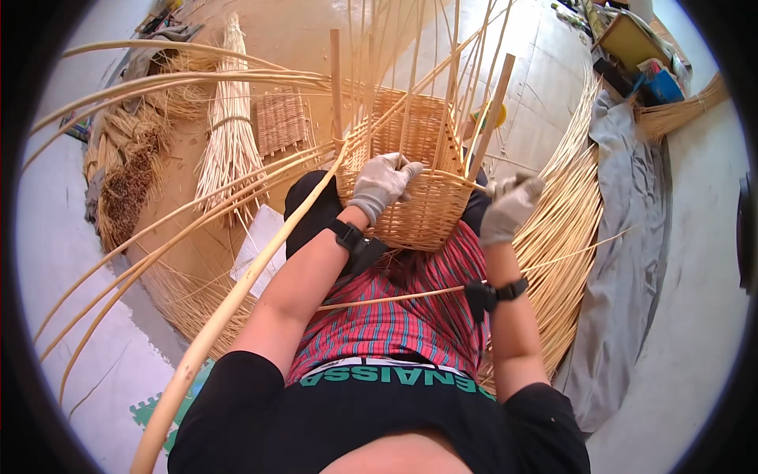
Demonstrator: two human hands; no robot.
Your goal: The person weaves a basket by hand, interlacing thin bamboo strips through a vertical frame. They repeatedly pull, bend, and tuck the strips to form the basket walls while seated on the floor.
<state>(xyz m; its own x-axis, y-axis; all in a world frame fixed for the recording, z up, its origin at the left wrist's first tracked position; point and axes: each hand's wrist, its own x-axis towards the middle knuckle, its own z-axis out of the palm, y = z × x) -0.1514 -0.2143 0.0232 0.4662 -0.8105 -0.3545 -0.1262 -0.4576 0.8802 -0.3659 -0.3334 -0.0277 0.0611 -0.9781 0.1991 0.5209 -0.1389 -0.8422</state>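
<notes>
**Head view: gloved hands at a half-woven basket**

Head camera looks down on a wicker basket point(410, 170) propped against the person's knees, its upright stakes point(335, 87) rising above the woven wall. The left hand point(382, 183) presses flat on that wall, fingers spread. The right hand point(509, 207) is clenched around a thin willow rod point(466, 180) at the basket's rim. Loose rods point(564, 229) lie heaped to the right.

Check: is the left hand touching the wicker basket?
Touching. The head view shows the gloved left hand pressed flat on the woven wall of the wicker basket, fingers spread over the weave with no gap visible.
</notes>
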